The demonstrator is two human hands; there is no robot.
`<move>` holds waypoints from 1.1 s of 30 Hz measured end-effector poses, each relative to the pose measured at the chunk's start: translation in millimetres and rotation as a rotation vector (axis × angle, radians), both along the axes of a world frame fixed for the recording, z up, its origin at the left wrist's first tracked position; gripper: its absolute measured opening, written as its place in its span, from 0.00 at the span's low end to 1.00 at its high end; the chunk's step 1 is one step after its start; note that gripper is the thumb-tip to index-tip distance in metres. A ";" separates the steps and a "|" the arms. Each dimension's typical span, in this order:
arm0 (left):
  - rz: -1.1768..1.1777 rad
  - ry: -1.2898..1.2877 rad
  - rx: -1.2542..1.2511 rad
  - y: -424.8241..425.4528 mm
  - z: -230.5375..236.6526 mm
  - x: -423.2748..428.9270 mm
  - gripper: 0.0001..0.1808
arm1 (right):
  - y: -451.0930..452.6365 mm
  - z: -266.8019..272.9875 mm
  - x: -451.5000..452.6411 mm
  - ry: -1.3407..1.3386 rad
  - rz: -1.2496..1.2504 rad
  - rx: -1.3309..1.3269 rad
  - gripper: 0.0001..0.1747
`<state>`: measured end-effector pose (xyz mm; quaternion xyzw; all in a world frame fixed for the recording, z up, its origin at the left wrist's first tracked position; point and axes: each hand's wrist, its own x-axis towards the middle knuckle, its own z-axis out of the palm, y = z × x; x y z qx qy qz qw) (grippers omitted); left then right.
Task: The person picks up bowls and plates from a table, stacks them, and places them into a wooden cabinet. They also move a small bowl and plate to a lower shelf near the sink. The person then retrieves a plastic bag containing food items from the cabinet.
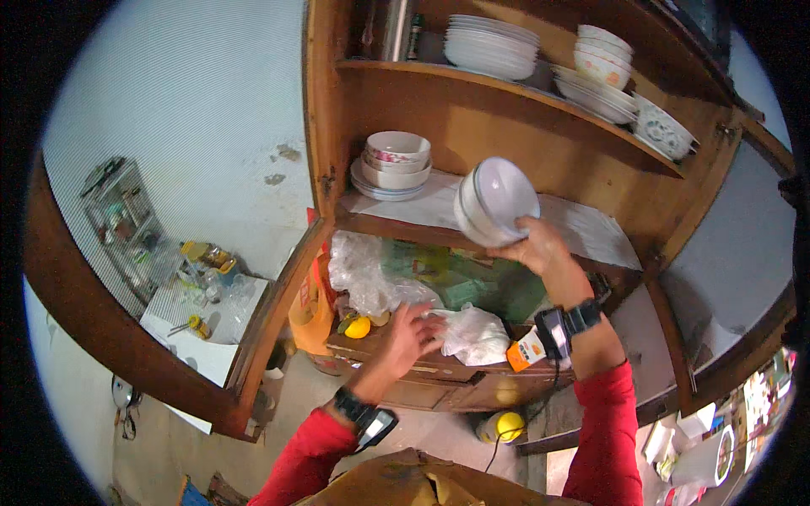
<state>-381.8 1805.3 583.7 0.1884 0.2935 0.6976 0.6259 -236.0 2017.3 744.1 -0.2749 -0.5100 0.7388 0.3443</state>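
My right hand [538,250] grips a small stack of white bowls [497,199] by the rim, tilted, in front of the cupboard's lower shelf [436,190]. The shelf is lined with white paper. To the left on it, patterned bowls [397,158] sit on top of several plates [386,188]. My left hand [411,338] holds nothing, its fingers apart, over the ledge below. Close to its fingertips lies a white plastic bag [476,335]; clear plastic bags [361,272] are heaped behind it.
Above, the upper shelf [506,82] bears a plate stack [490,47], bowls [604,57] and dishes. A framed glass door [278,316] stands open at left. On the ledge are a yellow fruit [357,327] and an orange-white carton [525,352]. A yellow-topped container [508,425] stands on the floor.
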 end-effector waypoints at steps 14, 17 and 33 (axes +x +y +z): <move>0.712 -0.299 -0.388 -263.4 -144.1 -21.3 0.16 | 144.9 -34.9 -81.0 -0.529 -0.147 1.798 0.28; 0.779 -0.323 -0.384 -271.2 -147.7 -5.2 0.16 | 156.0 -31.3 -77.6 -0.638 -0.129 1.654 0.28; 0.876 -0.432 -0.398 -292.0 -172.3 26.9 0.15 | 238.1 -64.8 -61.6 -0.396 -0.133 2.036 0.36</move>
